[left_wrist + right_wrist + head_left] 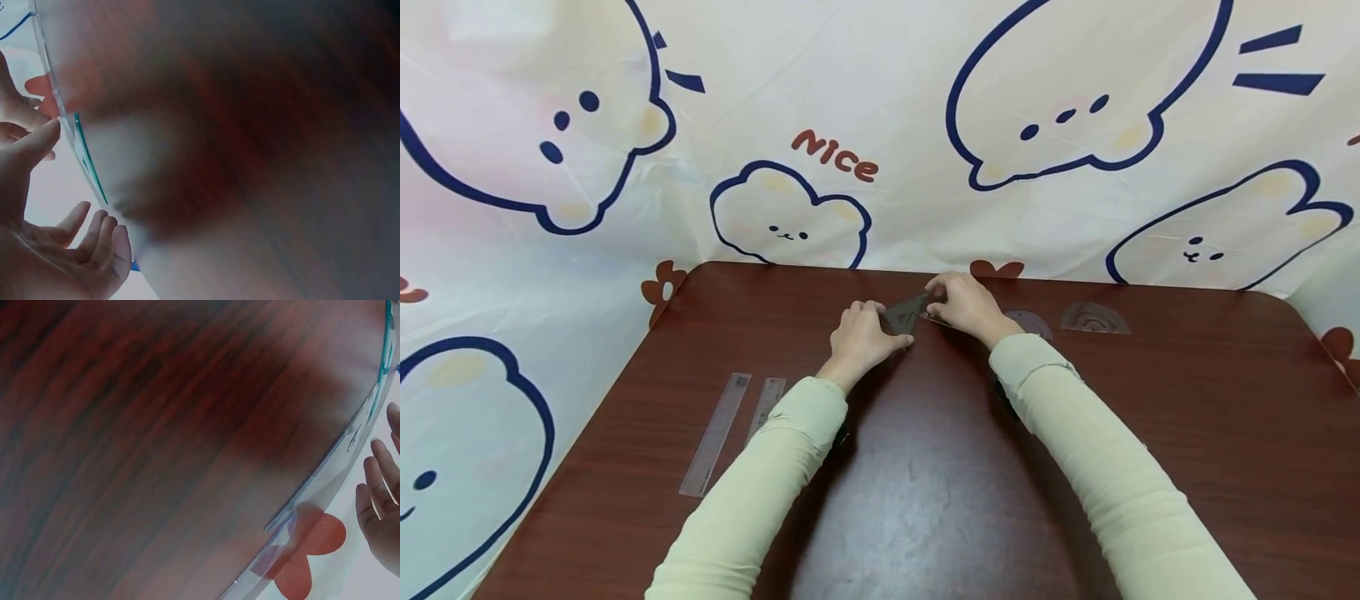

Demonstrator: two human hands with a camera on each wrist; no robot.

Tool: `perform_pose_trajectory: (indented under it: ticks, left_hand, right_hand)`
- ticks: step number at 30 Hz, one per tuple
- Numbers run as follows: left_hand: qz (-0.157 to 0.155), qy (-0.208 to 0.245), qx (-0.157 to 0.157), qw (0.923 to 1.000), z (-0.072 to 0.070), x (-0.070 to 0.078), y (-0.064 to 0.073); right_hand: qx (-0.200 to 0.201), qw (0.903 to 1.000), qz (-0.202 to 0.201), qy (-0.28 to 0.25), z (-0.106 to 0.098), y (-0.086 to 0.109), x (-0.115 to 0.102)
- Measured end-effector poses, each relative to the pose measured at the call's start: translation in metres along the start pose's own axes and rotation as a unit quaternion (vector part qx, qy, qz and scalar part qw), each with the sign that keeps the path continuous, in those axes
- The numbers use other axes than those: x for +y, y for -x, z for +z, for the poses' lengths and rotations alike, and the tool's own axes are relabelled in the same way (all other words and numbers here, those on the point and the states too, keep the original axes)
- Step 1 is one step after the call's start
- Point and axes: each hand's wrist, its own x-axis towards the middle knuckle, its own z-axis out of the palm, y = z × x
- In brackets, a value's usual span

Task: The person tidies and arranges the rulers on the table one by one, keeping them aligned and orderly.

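A dark, see-through set square (904,315) with a cut-out middle is at the table's far side, between my two hands. My left hand (861,337) holds it from the left, thumb at the near corner, fingers at the left corner. With thumb and index finger, my right hand (966,307) pinches its upper right corner. In the left wrist view its edge shows as a green strip (90,159), between thumb and fingers. Partly hidden by the right hand is a second clear piece (936,320) with straight edges; its purple edge (306,481) shows in the right wrist view.
Two clear protractors (1095,318) lie right of the right hand, one partly behind the wrist. A longer clear ruler (715,433) and a shorter ruler (767,404) lie left of the left forearm. Behind the brown table (1187,433) hangs a cartoon-printed cloth (910,100).
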Motion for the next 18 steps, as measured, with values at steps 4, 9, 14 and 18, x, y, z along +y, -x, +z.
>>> perform_pose_trajectory:
  ticks: [4,9,14,18]
  left_hand:
    - [-0.012,-0.011,0.003,0.9999,0.0,0.001,-0.003]
    - [-0.02,-0.022,0.004,0.9995,-0.001,0.003,-0.007]
    - [-0.022,-0.028,0.004,0.9993,0.0,0.004,-0.01]
    - [-0.024,-0.028,-0.001,0.9993,0.003,0.004,-0.011]
  right_hand:
    - [-0.002,1.0,0.003,-0.004,0.0,-0.004,-0.001]
    - [-0.004,1.0,0.005,0.003,0.0,-0.011,-0.006]
    - [-0.016,0.9998,0.012,0.004,0.004,-0.015,-0.008]
    - [-0.024,0.9996,0.016,0.003,0.008,-0.016,-0.007]
